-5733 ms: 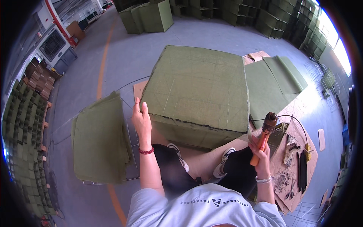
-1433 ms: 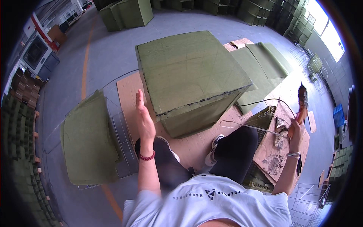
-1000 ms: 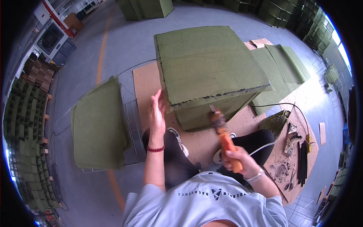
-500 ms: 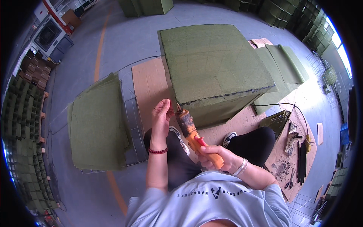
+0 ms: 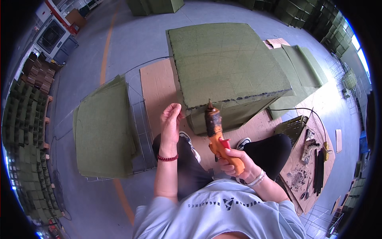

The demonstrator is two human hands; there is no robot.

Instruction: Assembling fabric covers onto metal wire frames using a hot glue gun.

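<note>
A large box covered in green fabric (image 5: 227,59) stands in front of me, with a dark, uneven glue line (image 5: 254,95) along its near top edge. My right hand (image 5: 238,165) grips an orange glue gun (image 5: 217,141) with a red trigger and a blackened front. Its nozzle points up at the near edge, a little right of the box's left corner. Beside that corner, my left hand (image 5: 171,121) is closed, thumb against curled fingers. Whatever those fingers may hold is hidden.
Left of me, green fabric sheets (image 5: 105,127) lie over a wire frame (image 5: 141,123). Cardboard (image 5: 157,83) lies under the box. At right are black glue sticks (image 5: 318,171), scissors (image 5: 305,194), a green crate (image 5: 292,127) and a cable (image 5: 318,119). More green fabric (image 5: 298,71) lies behind.
The glue gun has moved right along the box's near edge, away from the left corner, and stands more upright. My left hand has stayed nearly still beside the corner.
</note>
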